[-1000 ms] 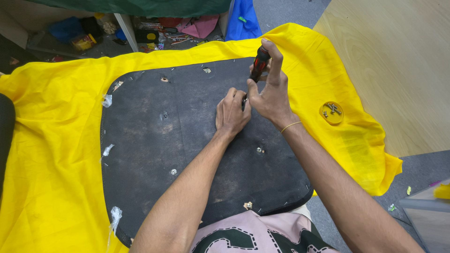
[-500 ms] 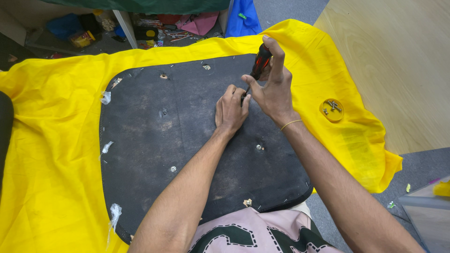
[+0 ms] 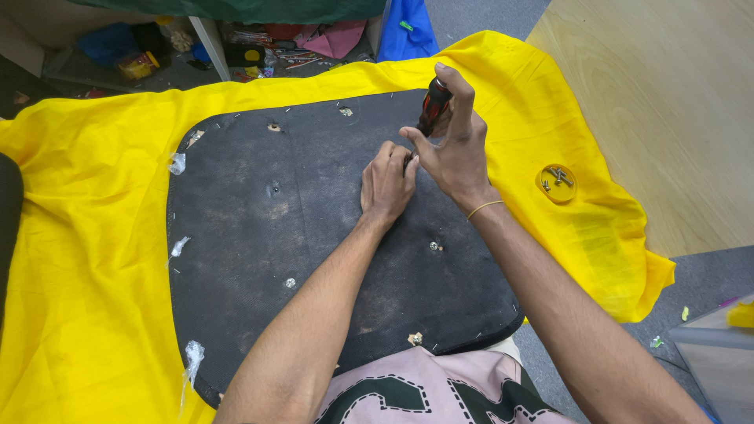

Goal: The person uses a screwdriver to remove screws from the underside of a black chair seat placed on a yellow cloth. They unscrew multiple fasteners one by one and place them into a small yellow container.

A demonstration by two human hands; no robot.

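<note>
Little has shifted since half a second ago: the right hand has turned slightly on the screwdriver, its thumb now swung further toward the left hand, while the left hand has kept its place.

From the head view, the right fingers are closed around the red-and-black handle, index finger laid over its top end, so the tool leans away from the person with its tip hidden just between the two hands. The left fingers are curled shut and pressed down on the black panel, pinching near the tip; whether they hold a screw there cannot be told.

To do this step well, the shaft likely needs to stand straighter over the fastener, with downward pressure from the index finger and the left fingertips steadying the tip so it does not slip.

Right of the right fingers, well apart, a small yellow dish with loose screws lies on the yellow cloth. Another fastener sits on the panel just below the right wrist.
</note>
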